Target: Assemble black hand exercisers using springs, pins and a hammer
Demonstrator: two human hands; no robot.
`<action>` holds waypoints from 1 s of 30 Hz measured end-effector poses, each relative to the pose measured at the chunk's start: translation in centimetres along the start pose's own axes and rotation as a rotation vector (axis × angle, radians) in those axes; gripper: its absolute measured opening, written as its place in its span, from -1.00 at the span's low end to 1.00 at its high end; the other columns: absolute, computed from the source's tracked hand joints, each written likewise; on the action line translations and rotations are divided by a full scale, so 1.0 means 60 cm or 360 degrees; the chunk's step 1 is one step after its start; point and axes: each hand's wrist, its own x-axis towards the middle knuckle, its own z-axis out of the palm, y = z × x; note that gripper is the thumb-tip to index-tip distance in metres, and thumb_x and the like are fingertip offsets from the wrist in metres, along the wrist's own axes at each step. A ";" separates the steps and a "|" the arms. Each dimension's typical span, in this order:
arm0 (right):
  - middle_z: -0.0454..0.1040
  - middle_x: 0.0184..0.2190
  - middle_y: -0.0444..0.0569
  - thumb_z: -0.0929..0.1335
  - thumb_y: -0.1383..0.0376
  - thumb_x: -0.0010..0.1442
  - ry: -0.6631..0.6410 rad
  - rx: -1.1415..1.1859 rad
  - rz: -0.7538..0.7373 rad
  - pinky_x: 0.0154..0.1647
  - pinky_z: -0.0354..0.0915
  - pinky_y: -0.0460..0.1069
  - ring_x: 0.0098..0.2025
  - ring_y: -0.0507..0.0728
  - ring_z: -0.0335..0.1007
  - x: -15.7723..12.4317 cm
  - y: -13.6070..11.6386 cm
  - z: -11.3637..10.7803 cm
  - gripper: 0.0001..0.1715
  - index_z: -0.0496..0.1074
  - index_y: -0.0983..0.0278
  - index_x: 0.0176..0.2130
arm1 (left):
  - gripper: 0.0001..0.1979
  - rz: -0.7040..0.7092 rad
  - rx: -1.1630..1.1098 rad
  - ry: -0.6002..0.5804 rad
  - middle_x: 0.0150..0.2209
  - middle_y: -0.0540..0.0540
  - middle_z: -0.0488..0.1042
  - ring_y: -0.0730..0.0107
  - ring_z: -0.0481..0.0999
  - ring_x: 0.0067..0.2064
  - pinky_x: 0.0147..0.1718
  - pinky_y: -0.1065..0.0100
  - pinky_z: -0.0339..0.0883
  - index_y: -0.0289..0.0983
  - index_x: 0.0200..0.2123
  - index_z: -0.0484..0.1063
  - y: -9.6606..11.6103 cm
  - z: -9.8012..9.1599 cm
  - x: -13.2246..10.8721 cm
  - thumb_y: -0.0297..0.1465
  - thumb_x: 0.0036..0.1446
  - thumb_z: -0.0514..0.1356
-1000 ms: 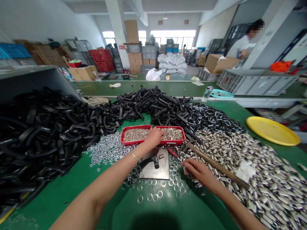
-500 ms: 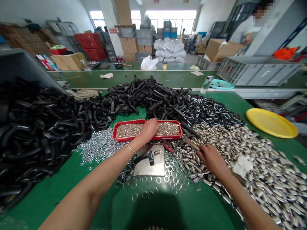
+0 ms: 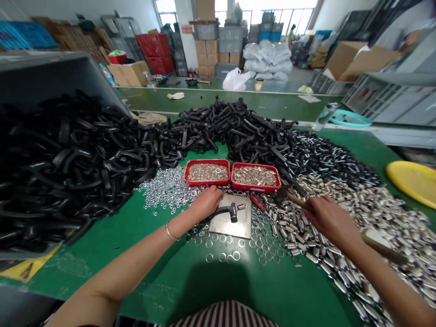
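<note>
My left hand [image 3: 206,202] is closed at the upper left edge of a metal plate [image 3: 221,230], fingertips pinched; anything between them is too small to make out. A black curved lever part [image 3: 233,213] lies on the plate, with a short coil spring [image 3: 241,206] beside its head. My right hand [image 3: 329,218] wraps around the wooden handle of a hammer [image 3: 300,202], whose head rests among springs. Just behind the plate stand two red trays, the left tray [image 3: 207,183] with tiny metal pieces and the right tray [image 3: 256,188] with small pins.
Black levers [image 3: 238,122] are heaped across the back and left, spilling from a grey bin [image 3: 68,66]. Springs [image 3: 340,272] spread on the right. Nuts [image 3: 163,188] and metal rings [image 3: 265,250] lie around the plate, near a red-handled screwdriver [image 3: 258,203]. A yellow lid [image 3: 413,184] sits far right.
My left hand has come away from the right red tray, down and left to the plate's edge. My right hand still grips the hammer. The whole view has swung to the left.
</note>
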 end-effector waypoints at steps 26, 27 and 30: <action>0.56 -0.21 0.05 0.19 0.04 0.38 -0.0158 0.1067 0.0005 -0.26 0.27 0.03 -0.26 0.21 0.47 -0.008 -0.211 -0.023 -0.59 0.35 0.20 0.05 | -0.17 0.0096 -0.0002 0.0238 0.09 -0.30 0.39 -0.08 0.34 0.13 0.13 -0.04 0.17 -0.33 0.28 0.09 0.052 0.066 -0.040 -0.09 0.08 0.33; 0.55 -0.19 0.07 0.17 0.05 0.39 -0.0113 0.1068 -0.0013 -0.24 0.27 0.03 -0.24 0.21 0.47 -0.004 -0.219 -0.024 -0.57 0.34 0.21 0.07 | -0.11 0.0078 -0.0048 0.0204 0.06 -0.30 0.41 -0.09 0.36 0.12 0.13 -0.04 0.18 -0.34 0.31 0.03 0.053 0.067 -0.043 -0.10 0.06 0.34; 0.55 -0.18 0.12 0.17 0.08 0.39 -0.0223 0.0927 -0.0106 -0.25 0.27 0.04 -0.25 0.23 0.48 0.011 -0.230 -0.008 -0.58 0.36 0.25 0.06 | -0.05 0.0043 -0.0108 0.0138 -0.02 -0.27 0.46 -0.09 0.40 0.08 0.12 -0.02 0.20 -0.36 0.34 -0.03 0.055 0.068 -0.045 -0.12 0.05 0.35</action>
